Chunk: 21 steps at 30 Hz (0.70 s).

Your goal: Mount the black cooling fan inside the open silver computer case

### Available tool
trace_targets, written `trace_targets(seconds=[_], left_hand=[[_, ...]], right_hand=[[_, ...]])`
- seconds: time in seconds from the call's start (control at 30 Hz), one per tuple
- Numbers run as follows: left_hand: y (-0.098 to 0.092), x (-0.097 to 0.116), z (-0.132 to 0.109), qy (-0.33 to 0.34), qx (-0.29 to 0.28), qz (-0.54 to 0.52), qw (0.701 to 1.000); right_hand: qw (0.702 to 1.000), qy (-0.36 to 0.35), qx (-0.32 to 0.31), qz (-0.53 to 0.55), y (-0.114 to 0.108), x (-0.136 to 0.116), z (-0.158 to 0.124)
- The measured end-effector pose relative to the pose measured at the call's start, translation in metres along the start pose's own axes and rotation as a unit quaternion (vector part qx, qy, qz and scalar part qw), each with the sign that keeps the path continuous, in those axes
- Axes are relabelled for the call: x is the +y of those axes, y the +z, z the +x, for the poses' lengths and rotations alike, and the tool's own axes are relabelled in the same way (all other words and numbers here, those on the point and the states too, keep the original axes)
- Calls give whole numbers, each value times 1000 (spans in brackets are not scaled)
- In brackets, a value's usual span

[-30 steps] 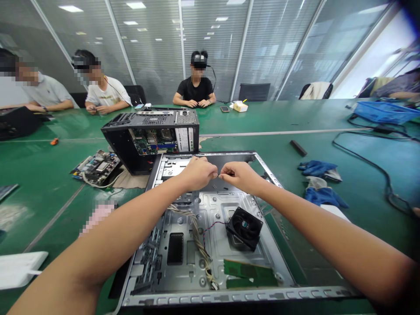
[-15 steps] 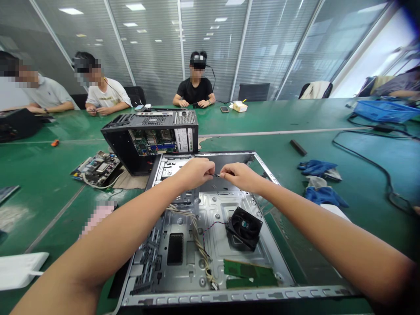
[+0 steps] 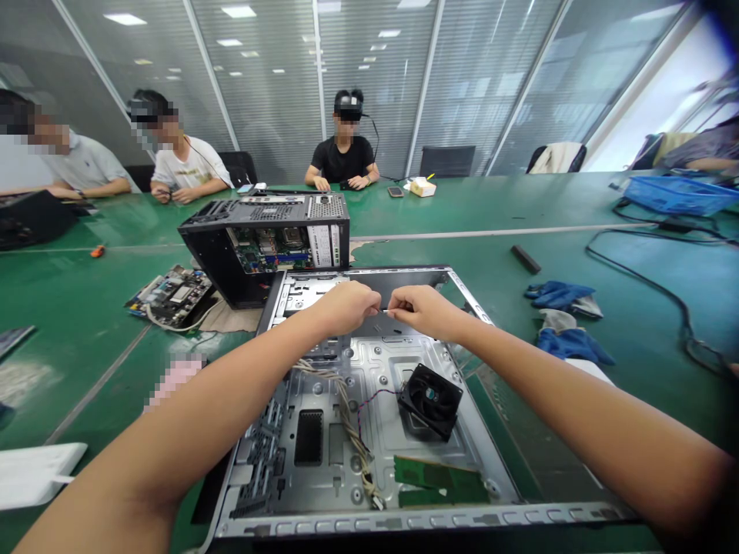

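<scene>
My left hand [image 3: 356,304] and my right hand [image 3: 416,308] meet above the far part of an open computer case [image 3: 369,360] lying on its side. Each is closed in a pinch. A tiny thin light piece [image 3: 385,311] shows between their fingertips, too small to name. Below my right hand, a black case fan [image 3: 430,402] rests tilted on the metal floor of the case. Twisted beige cables [image 3: 345,408] run along the middle. Two green memory modules [image 3: 442,481] lie near the front edge.
Behind the case stands another opened computer tower [image 3: 262,246]. A loose motherboard [image 3: 173,296] lies to the left. Blue-and-grey gloves [image 3: 569,338], a dark bar [image 3: 525,259], a black cable [image 3: 658,273] and a blue basket [image 3: 675,192] are on the right. Several people sit around the green table [image 3: 450,223].
My hands stay almost in place, the fingertips shifting slightly around the small piece. The fan, memory modules and case have not moved.
</scene>
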<state>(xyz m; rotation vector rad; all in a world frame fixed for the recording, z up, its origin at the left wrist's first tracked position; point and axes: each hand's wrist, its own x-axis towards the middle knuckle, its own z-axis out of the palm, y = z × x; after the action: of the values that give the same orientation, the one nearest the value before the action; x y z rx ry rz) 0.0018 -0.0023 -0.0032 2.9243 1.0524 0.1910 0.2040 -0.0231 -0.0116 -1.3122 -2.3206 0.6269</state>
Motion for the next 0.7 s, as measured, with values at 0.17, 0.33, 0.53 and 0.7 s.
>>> trace_targets(seconds=[0.17, 0.33, 0.53, 0.7], left_hand=[[4, -4, 1, -2, 17, 2, 1000], [5, -5, 1, -6, 44, -2, 999], [4, -6, -1, 0, 67, -27, 997], [3, -4, -1, -6, 44, -9, 999]], right_hand=[[1000, 18, -10, -1, -1, -1, 0], [999, 30, -34, -12, -2, 0, 2], [998, 48, -50, -1, -2, -1, 2], [998, 31, -54, -20, -1, -1, 2]])
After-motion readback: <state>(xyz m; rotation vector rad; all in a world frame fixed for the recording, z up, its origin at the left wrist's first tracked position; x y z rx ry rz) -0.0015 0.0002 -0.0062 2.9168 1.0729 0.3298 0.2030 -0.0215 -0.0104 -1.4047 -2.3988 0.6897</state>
